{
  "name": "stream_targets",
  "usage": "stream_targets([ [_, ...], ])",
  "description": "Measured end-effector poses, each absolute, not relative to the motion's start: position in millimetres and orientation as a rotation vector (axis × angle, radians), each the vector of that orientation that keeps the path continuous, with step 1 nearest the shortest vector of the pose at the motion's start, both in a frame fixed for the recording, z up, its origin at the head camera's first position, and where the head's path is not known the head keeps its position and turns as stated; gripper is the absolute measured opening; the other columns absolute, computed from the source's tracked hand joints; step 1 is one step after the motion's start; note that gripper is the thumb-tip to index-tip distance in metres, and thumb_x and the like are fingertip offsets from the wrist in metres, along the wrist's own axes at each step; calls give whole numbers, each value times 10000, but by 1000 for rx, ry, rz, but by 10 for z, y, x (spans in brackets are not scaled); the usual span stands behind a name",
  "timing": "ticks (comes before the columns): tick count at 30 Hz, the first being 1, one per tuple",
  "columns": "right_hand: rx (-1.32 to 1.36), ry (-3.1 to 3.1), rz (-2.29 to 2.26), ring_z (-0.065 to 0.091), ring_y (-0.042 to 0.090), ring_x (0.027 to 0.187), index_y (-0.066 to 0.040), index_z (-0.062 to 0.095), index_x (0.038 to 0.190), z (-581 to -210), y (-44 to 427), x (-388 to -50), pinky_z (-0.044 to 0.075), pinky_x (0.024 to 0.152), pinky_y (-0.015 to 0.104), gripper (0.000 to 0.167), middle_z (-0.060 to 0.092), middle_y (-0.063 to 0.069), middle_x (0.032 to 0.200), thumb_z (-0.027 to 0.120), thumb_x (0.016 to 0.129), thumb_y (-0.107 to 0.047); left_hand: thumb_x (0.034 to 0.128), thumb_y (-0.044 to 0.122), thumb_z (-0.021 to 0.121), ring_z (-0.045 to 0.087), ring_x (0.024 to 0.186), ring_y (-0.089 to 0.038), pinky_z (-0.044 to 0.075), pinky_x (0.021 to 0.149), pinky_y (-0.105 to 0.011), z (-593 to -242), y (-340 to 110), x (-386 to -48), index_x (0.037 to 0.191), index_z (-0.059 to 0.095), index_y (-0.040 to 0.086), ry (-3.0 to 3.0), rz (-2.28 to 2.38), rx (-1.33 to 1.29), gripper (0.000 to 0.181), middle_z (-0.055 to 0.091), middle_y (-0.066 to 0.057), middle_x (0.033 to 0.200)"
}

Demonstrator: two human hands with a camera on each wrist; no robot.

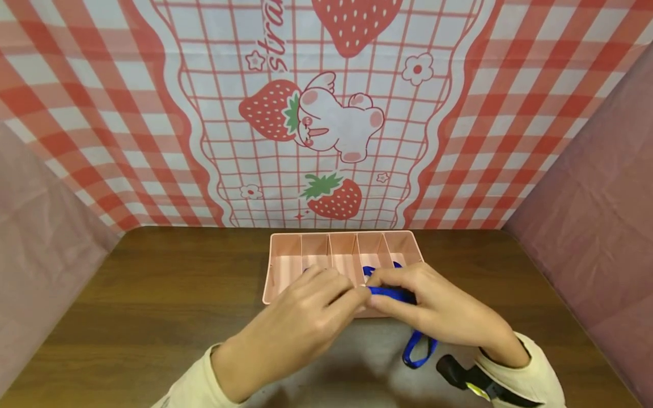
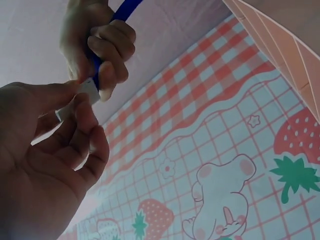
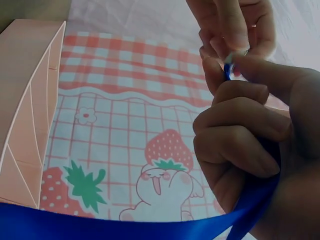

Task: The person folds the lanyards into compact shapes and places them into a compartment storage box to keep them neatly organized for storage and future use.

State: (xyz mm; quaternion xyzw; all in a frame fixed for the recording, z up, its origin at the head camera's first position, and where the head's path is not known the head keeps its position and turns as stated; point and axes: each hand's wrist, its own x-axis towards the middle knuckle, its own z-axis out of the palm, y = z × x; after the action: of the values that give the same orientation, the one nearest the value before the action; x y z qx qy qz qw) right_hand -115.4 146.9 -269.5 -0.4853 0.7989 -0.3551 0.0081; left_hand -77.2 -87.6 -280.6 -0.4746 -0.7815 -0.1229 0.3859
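Observation:
Above the front of the pink divided tray (image 1: 266,283), both hands meet at a blue strap (image 1: 393,293). My left hand (image 1: 306,317) pinches a small white piece (image 2: 89,89) at the strap's end between thumb and fingertips; its exact kind is unclear. The right hand (image 1: 439,306) grips the flat, ribbon-like strap, its fingers curled round it in the right wrist view. A loop of the strap hangs below that hand in the head view. Blue bits (image 1: 368,271) show in the right-hand compartments, partly hidden by the right hand.
The tray stands on a brown wooden table (image 1: 194,283), near its back edge. Behind it hangs a checked strawberry cloth (image 1: 219,102). Pink cloth walls (image 1: 602,170) flank the table. A grey area (image 1: 336,368) lies in front of the tray.

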Motion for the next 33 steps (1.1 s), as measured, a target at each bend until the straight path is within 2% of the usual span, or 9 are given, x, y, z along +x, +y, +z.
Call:
stream_targets([
  [4, -1605, 2501, -1160, 524, -22, 692, -242, 646, 1030, -2684, 1451, -1135, 461, 599, 161, 163, 583, -175, 800, 715, 929, -134, 1056, 205, 503, 547, 786, -118, 468, 717, -248, -2762, -906, -767, 1018, 668, 61, -1965, -392, -1192, 221, 580, 24, 863],
  [7, -1636, 2506, -1162, 492, -26, 668, -234, 641, 1005, -2676, 1431, -1106, 435, 588, 143, 163, 531, -184, 765, 718, 924, -116, 1064, 209, 485, 566, 749, -109, 473, 694, -250, -2737, -926, -775, 973, 657, 67, -1942, -422, -1174, 242, 597, 29, 825],
  [12, -1621, 2470, -1151, 488, -32, 658, -258, 643, 974, -2652, 1415, -1057, 434, 585, 136, 194, 503, -192, 756, 634, 971, -64, 1062, 195, 481, 553, 674, -88, 465, 635, -243, -2711, -938, -782, 920, 640, 75, -1914, -513, -1156, 245, 594, 34, 770],
  [18, -1644, 2338, -1219, 547, -20, 661, -220, 590, 948, -2650, 1369, -1007, 474, 577, 147, 276, 577, -131, 753, 515, 1002, 40, 1044, 231, 531, 568, 737, -50, 472, 706, -242, -2716, -923, -754, 937, 622, 114, -1994, -673, -1187, 183, 614, 69, 819],
  [23, -1652, 2368, -1251, 573, 23, 764, -209, 623, 1021, -2665, 1340, -980, 509, 680, 194, 281, 615, -124, 864, 512, 1000, 49, 1008, 170, 597, 580, 763, -11, 469, 723, -221, -2698, -933, -742, 953, 630, 129, -2018, -749, -1240, 76, 630, 94, 827],
  [28, -1620, 2353, -1309, 489, 0, 679, -237, 599, 1032, -2682, 1324, -972, 450, 598, 173, 303, 512, -127, 761, 499, 1006, 48, 1010, 165, 594, 578, 731, -23, 485, 711, -221, -2673, -952, -744, 941, 632, 117, -2014, -777, -1229, 92, 639, 93, 803],
  [31, -1521, 2366, -1335, 489, -1, 664, -241, 599, 1118, -2677, 1326, -947, 454, 589, 187, 285, 551, -122, 824, 508, 1016, 10, 1015, 176, 587, 581, 716, -46, 496, 696, -231, -2652, -975, -742, 925, 638, 108, -2014, -770, -1205, 124, 646, 85, 788],
  [33, -1451, 2343, -1347, 476, 4, 637, -230, 585, 1179, -2673, 1327, -932, 451, 572, 199, 281, 539, -124, 807, 497, 1028, -10, 1020, 184, 579, 571, 707, -55, 499, 685, -235, -2627, -1009, -739, 919, 642, 98, -2020, -769, -1181, 147, 637, 75, 783],
])
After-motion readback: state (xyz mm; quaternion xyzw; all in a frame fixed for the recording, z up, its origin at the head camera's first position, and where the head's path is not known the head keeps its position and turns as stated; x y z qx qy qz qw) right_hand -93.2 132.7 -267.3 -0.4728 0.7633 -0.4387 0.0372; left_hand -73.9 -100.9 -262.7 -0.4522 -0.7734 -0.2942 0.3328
